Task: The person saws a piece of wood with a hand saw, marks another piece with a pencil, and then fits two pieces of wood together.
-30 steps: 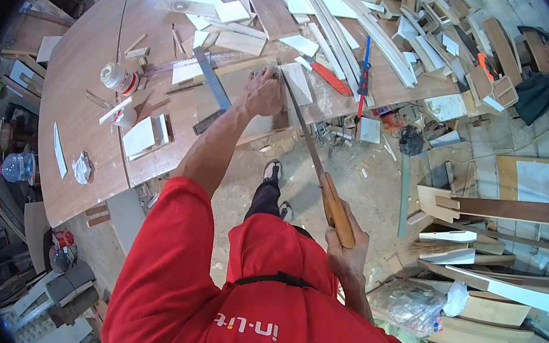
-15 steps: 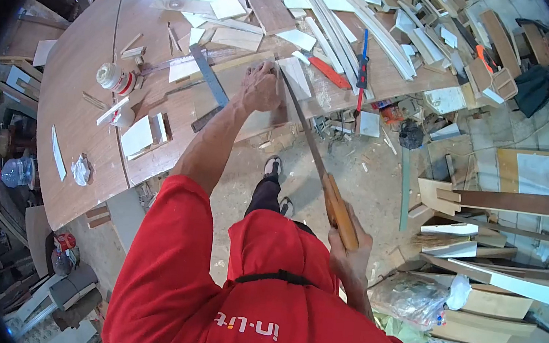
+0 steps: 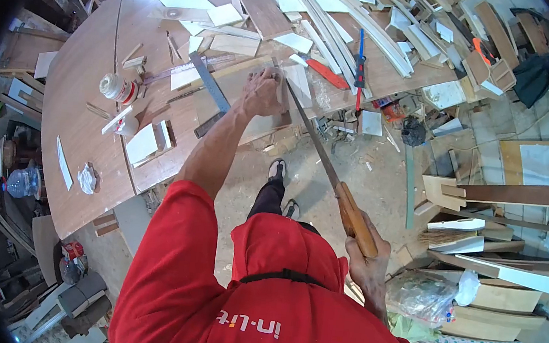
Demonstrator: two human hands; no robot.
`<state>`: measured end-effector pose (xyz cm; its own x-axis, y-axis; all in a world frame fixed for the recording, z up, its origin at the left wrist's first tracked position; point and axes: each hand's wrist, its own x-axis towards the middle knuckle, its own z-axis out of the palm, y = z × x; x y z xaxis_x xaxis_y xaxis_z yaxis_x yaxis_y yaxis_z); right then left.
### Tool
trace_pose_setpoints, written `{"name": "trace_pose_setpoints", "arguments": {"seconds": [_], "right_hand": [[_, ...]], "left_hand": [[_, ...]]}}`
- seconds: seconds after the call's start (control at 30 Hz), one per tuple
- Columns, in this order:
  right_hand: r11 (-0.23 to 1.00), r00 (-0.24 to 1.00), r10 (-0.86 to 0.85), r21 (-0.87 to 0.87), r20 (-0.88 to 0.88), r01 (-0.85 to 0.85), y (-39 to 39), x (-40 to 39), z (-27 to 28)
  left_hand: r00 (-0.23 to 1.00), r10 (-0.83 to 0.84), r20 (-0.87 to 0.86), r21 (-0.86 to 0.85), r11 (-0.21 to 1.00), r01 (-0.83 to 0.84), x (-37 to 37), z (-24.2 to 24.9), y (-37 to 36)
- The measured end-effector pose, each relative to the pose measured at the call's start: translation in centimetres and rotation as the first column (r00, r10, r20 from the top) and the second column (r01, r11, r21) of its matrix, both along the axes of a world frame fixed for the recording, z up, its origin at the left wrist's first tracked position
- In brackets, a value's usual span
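Note:
In my right hand (image 3: 370, 254), the fingers are wrapped round the wooden handle of a handsaw (image 3: 320, 151). Its long narrow blade slopes up and left to the table edge, close beside my left hand (image 3: 263, 91). With bent fingers, that hand bears down on a thin wooden board (image 3: 235, 82) at the table edge; its fingertips are partly hidden. Left of it lies a try square (image 3: 209, 83) with a metal blade. Right of the saw tip are a pale offcut (image 3: 298, 85) and a red-handled tool (image 3: 328, 74).
The big wooden table (image 3: 76, 144) carries a white jar (image 3: 117, 89), offcuts and long pale strips (image 3: 323, 26). A blue and red tool (image 3: 360, 70) lies near its edge. Stacked wood pieces (image 3: 520, 194) stand at the right. Scraps litter the floor (image 3: 319, 196).
My right hand has moved down and to the right with the saw, drawing the blade back slightly. My left hand stays on the board. The whole view has shifted a little.

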<state>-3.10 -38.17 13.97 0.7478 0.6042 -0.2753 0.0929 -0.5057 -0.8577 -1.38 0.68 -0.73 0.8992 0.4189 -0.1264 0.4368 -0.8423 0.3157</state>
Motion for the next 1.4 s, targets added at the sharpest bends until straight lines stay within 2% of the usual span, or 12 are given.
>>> {"name": "trace_pose_setpoints", "arguments": {"seconds": [0.47, 0.6, 0.77, 0.83, 0.87, 0.93, 1.07, 1.13, 1.27, 1.33, 1.37, 1.4], "right_hand": [[0.994, 0.989, -0.057, 0.084, -0.134, 0.069, -0.6, 0.6, -3.3], [0.974, 0.943, -0.126, 0.139, -0.308, 0.176, -1.4, 1.0, -4.8], [0.976, 0.951, -0.107, 0.152, -0.289, 0.156, -1.3, 1.5, -5.0], [0.976, 0.961, -0.073, 0.178, -0.266, 0.124, -1.3, 1.7, -5.1], [0.974, 0.964, -0.074, 0.189, -0.254, 0.125, -1.5, 1.7, -5.2], [0.971, 0.967, -0.077, 0.202, -0.242, 0.128, -1.7, 1.9, -5.3], [0.964, 0.997, -0.027, 0.262, -0.074, 0.045, -1.9, 2.3, -5.4], [0.96, 0.999, -0.026, 0.279, -0.028, 0.033, -1.8, 2.2, -5.6], [0.955, 0.994, -0.053, 0.296, 0.1, 0.021, -1.8, 1.1, -5.9], [0.956, 0.992, -0.045, 0.293, 0.114, 0.009, -1.6, 0.8, -5.4], [0.965, 0.993, -0.045, 0.261, 0.11, 0.015, -1.7, 0.5, -4.9], [0.973, 0.993, -0.045, 0.23, 0.108, 0.019, -1.6, 0.5, -4.5]], "left_hand": [[0.99, 0.139, -0.036, -0.16, 0.977, -0.143, 0.4, 0.4, 1.6], [0.978, 0.144, 0.149, -0.251, 0.962, -0.104, 0.7, -1.2, 2.8], [0.953, 0.039, 0.3, -0.212, 0.977, 0.027, 1.1, -1.5, 4.1], [0.841, 0.463, 0.279, -0.744, 0.658, -0.115, 1.1, 0.4, 2.8], [0.843, 0.459, 0.28, -0.742, 0.661, -0.113, 1.3, 0.3, 2.7], [0.679, 0.7, 0.223, -0.894, 0.424, -0.143, 1.5, -0.4, 2.6], [0.719, 0.691, 0.07, -0.959, 0.244, -0.142, 1.5, -1.3, 4.0], [0.588, 0.808, -0.047, -0.993, 0.025, -0.113, 1.5, -0.6, 3.8], [0.513, 0.858, -0.025, -0.99, 0.05, -0.132, 1.7, 2.8, 2.6], [0.729, 0.617, 0.297, -0.592, 0.718, -0.366, 1.4, 5.7, 1.8], [0.73, 0.615, 0.299, -0.589, 0.721, -0.366, 1.4, 5.3, 1.9], [0.744, 0.514, 0.427, -0.373, 0.85, -0.373, 1.6, 4.5, 2.4]]}}
